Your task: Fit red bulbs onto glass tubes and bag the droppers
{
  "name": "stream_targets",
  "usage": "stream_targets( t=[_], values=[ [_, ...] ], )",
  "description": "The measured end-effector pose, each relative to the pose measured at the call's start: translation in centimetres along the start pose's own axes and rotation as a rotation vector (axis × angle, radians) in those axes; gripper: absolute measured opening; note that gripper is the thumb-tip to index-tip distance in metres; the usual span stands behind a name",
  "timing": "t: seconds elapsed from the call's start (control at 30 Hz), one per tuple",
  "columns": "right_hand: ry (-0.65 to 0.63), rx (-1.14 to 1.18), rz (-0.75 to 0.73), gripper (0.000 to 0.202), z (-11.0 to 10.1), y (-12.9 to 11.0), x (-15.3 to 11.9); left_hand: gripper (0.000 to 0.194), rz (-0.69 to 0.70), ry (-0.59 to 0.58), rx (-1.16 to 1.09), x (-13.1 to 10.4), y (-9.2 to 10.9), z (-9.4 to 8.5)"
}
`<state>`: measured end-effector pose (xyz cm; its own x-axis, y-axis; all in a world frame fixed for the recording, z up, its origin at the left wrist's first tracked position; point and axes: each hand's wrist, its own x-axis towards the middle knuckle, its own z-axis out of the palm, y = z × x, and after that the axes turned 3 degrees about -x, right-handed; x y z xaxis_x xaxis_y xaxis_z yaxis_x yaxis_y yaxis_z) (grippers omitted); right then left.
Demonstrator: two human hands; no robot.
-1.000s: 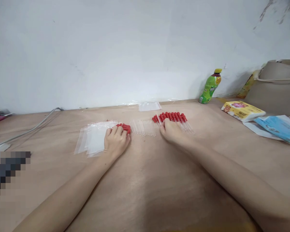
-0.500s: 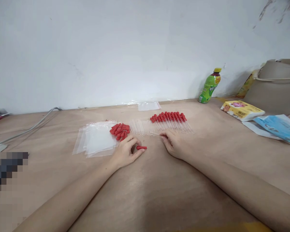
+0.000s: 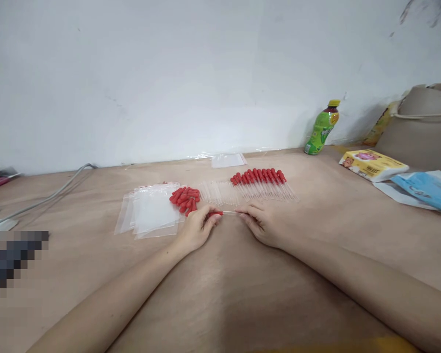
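Observation:
Between finger and thumb my left hand [image 3: 200,226] pinches a red rubber dropper bulb [image 3: 216,213]. My right hand [image 3: 260,224] grips a thin clear dropper tube [image 3: 229,213], whose left end meets the bulb's open end; how far it sits inside cannot be told. Beyond my left hand lies a pile of loose red bulbs [image 3: 185,198]. A row of bare clear tubes [image 3: 217,192] is just right of the pile. Farther right, several droppers with red bulbs on their tubes [image 3: 262,180] lie side by side.
Clear zip bags [image 3: 156,211] lie stacked left of the bulbs, with another bag [image 3: 228,160] by the wall. At right are a green bottle [image 3: 321,128], a yellow tissue pack [image 3: 373,165], a blue packet [image 3: 426,190] and a grey-brown bin [image 3: 419,127]. A grey cable [image 3: 64,189] runs at left.
My hands have come closer together. The tube has been brought from the row to the bulb, and they now meet in line. The view has shifted slightly.

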<state>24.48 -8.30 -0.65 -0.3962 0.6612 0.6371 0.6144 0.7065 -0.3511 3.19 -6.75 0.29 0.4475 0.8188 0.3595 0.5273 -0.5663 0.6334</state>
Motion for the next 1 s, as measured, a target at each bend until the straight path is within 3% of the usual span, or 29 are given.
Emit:
stream_targets(
  t=[0.17,0.5,0.87,1.0],
  values=[
    [0.007,0.04,0.012,0.023,0.3,0.2,-0.1,0.018,-0.061,-0.007,-0.143,-0.1,-0.2,0.2],
    [-0.007,0.034,-0.026,0.021,0.2,0.3,-0.1,0.022,-0.032,-0.029,-0.198,-0.3,-0.4,0.4],
    [-0.139,-0.04,-0.096,0.023,-0.3,1.0,0.1,0.021,0.038,-0.069,-0.127,-0.6,-0.6,0.3],
    [-0.125,-0.134,-0.13,0.023,-0.3,1.2,0.0,0.02,0.046,-0.074,-0.094,-0.7,-0.1,0.3]
  ],
)
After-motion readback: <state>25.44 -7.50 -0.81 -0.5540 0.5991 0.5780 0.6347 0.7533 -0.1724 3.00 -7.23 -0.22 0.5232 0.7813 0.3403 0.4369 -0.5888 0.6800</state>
